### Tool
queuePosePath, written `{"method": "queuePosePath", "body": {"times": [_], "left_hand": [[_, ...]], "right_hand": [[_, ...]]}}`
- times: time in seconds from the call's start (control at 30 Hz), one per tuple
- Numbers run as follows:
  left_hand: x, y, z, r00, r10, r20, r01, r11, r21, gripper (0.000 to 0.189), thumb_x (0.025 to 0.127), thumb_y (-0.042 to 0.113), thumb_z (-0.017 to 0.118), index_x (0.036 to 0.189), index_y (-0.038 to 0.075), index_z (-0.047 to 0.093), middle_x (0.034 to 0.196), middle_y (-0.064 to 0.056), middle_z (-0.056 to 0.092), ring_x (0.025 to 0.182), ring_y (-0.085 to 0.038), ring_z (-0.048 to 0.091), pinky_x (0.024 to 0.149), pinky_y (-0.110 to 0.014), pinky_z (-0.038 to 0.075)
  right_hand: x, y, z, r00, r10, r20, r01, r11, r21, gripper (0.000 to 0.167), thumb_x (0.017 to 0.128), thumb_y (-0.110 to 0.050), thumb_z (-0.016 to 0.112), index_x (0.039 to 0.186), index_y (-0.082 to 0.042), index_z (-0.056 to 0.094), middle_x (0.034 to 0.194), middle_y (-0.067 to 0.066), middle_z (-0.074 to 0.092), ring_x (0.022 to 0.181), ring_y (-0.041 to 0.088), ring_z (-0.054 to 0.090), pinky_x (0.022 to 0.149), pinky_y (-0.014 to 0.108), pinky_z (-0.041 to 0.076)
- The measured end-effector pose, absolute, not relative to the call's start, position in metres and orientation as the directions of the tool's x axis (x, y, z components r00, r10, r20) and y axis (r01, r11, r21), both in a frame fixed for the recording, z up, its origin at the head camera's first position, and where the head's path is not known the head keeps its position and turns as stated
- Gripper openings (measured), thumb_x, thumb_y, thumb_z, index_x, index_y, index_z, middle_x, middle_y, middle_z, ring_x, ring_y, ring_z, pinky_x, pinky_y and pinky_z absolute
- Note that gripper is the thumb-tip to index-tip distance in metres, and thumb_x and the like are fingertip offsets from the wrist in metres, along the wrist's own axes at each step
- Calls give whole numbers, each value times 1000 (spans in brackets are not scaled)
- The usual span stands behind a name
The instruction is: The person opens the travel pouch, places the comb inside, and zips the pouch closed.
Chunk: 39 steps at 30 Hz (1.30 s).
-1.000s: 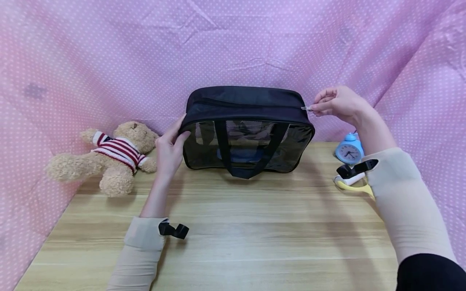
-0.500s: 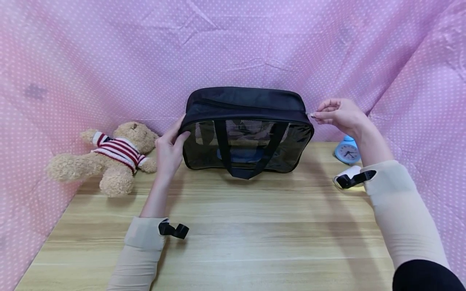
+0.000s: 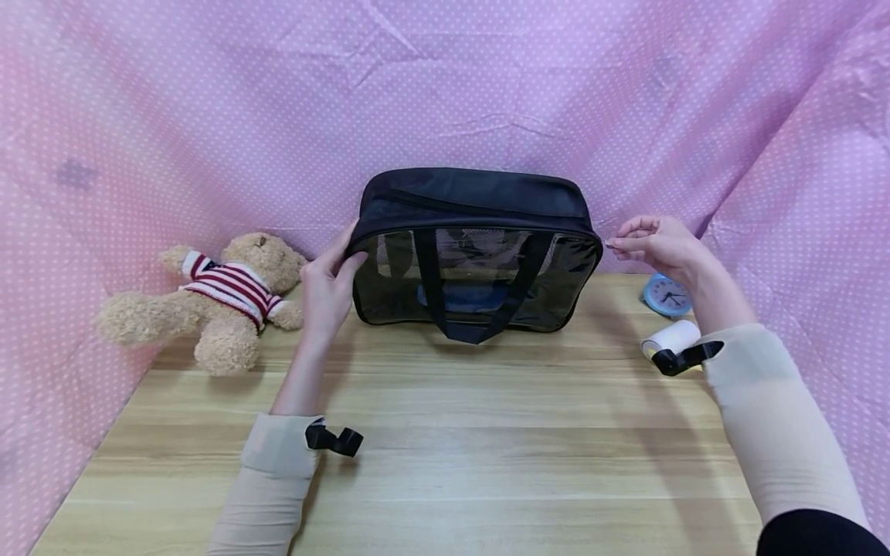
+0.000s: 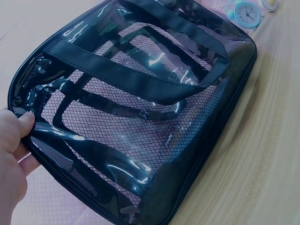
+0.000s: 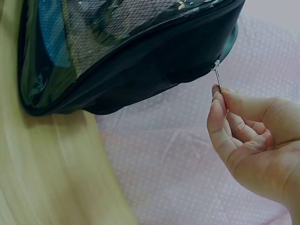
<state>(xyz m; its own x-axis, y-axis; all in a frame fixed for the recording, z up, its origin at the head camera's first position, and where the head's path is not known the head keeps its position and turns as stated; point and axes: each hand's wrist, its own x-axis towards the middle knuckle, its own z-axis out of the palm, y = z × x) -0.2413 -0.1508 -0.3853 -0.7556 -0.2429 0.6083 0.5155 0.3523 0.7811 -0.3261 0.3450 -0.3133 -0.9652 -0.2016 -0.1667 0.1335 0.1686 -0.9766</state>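
Observation:
A black bag [image 3: 480, 201] with see-through sides and a dark strap handle [image 3: 429, 286] stands upright at the back of the table. Something blue [image 3: 467, 297] shows dimly through its front. My left hand [image 3: 328, 286] grips the bag's upper left corner, thumb on the front side, as the left wrist view also shows. At the bag's right end, my right hand [image 3: 657, 245] pinches a metal zipper pull [image 5: 217, 77] between thumb and fingers. In the right wrist view the slider sits on the side panel of the bag, below its top.
A teddy bear [image 3: 225, 293] in a striped sweater lies at the left. On the right are a blue alarm clock [image 3: 666, 295] and a white roll [image 3: 673, 340], with a yellow part partly hidden by the right wrist camera. Pink dotted cloth [image 3: 445, 85] hangs behind.
My right hand has drawn the zipper pull rightward and down, from the bag's top around onto its right end. My left hand keeps its grip on the left corner.

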Motion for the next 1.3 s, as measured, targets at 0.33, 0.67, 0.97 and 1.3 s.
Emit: {"method": "queuePosePath", "body": {"times": [0.33, 0.67, 0.97, 1.3], "left_hand": [[-242, -151, -386, -756, -243, 607, 518, 345, 783, 42, 97, 5, 69, 135, 23, 70, 138, -2, 68, 128, -13, 63, 108, -15, 48], [-241, -151, -386, -758, -249, 603, 508, 356, 785, 41, 97, 7, 70, 134, 24, 71, 137, -1, 68, 128, -13, 63, 106, -13, 49], [-243, -149, -383, -758, -242, 606, 514, 350, 783, 41, 97, 7, 70, 134, 24, 70, 138, -2, 68, 128, -12, 63, 107, -14, 48], [-244, -151, -386, -772, -245, 586, 517, 294, 804, 43, 96, 3, 69, 134, 23, 70, 137, -7, 68, 123, -7, 65, 102, -13, 51]], "right_hand": [[-326, 350, -332, -958, -224, -179, 149, 145, -978, 26, 96, 11, 60, 84, -11, 69, 79, -1, 77, 72, 9, 72, 73, 22, 61], [-331, 349, -352, -925, -325, -197, 190, 54, -980, 24, 97, 15, 56, 89, -4, 68, 80, 3, 76, 73, 13, 73, 72, 24, 62], [-328, 343, -356, -919, -314, -239, 223, 85, -971, 23, 97, 14, 54, 89, -4, 66, 80, 3, 76, 74, 11, 74, 73, 22, 62], [-324, 342, -356, -918, -311, -247, 228, 96, -969, 18, 98, 12, 55, 93, -2, 65, 82, 3, 77, 76, 11, 74, 76, 23, 63]]}}
